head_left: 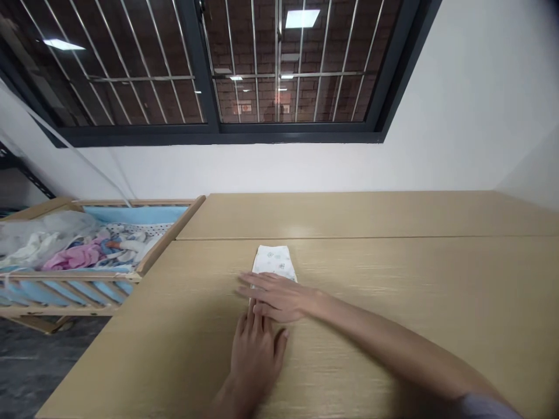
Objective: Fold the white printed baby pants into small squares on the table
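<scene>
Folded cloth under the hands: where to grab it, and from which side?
Probably the far short end of the cloth, coming in low from the window side. It lies flat on the table as a narrow folded strip, and only that end is bare: the right hand lies across its middle, and the left hand lies flat at its near end. Pinch under the edge.

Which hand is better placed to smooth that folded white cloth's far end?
Probably the right hand: it lies flat across the folded white printed cloth, beside its bare far end. The left hand rests nearer the body.
</scene>
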{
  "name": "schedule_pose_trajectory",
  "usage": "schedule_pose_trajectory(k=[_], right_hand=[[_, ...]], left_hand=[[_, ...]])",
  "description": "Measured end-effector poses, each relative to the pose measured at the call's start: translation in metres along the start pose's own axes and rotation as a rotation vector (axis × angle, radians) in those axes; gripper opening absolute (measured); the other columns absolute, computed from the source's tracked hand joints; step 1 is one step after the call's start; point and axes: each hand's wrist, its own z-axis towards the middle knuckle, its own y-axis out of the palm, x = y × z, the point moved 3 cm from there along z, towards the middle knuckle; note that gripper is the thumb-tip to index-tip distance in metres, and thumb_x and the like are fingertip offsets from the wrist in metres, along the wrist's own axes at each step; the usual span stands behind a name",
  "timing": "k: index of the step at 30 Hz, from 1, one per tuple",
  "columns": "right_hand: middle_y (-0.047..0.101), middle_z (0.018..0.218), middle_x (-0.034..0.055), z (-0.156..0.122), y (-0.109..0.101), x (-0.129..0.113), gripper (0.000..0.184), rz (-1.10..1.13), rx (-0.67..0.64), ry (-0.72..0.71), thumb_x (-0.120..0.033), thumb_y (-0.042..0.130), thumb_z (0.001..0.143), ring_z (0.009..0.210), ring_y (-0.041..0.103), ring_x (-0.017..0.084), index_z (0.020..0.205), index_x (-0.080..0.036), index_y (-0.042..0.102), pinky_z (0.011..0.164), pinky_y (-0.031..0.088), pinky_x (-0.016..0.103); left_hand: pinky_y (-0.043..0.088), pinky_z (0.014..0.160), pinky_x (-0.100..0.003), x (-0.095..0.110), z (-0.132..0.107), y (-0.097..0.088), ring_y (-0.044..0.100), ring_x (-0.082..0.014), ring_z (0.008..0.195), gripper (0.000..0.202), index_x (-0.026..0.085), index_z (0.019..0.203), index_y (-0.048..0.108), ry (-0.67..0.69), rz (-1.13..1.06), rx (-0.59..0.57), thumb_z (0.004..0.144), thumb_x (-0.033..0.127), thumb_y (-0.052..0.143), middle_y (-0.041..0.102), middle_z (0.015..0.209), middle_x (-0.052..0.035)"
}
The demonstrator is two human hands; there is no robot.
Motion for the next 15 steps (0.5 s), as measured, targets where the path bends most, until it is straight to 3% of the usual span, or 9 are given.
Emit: schedule_pose_trajectory(k=[4,7,15], right_hand=[[0.017,0.165,0.0117,0.001,0.026,0.016,0.058,0.054,-0.108,0.03,-0.043,0.032,0.106,0.154,0.013,0.022,0.158,-0.021,0.023,0.124,0.018,0.045],[0.016,0.166,0.0083,0.001,0.033,0.035,0.059,0.06,-0.13,0.097,-0.047,0.027,0.106,0.154,0.01,0.021,0.16,-0.024,0.017,0.125,0.013,0.046],[0.011,0.166,0.0052,0.008,0.01,0.1,0.064,-0.016,-0.053,0.254,-0.055,0.025,0.105,0.154,0.008,0.023,0.16,-0.023,0.019,0.127,0.007,0.045]], left_hand=[[0.048,0.096,-0.047,-0.001,-0.002,0.004,0.058,-0.0348,0.123,0.041,0.008,0.12,0.063,-0.029,-0.018,0.025,0.098,0.038,0.045,0.066,0.125,-0.0204],[0.049,0.096,-0.045,-0.003,-0.001,0.003,0.056,-0.0334,0.127,0.044,0.008,0.129,0.058,-0.024,-0.015,0.055,0.099,0.037,0.043,0.062,0.133,-0.0196],[0.047,0.101,-0.043,-0.01,-0.001,0.005,0.051,-0.0301,0.133,0.047,0.009,0.137,0.053,-0.024,-0.054,0.042,0.1,0.037,0.044,0.053,0.145,-0.0177]])
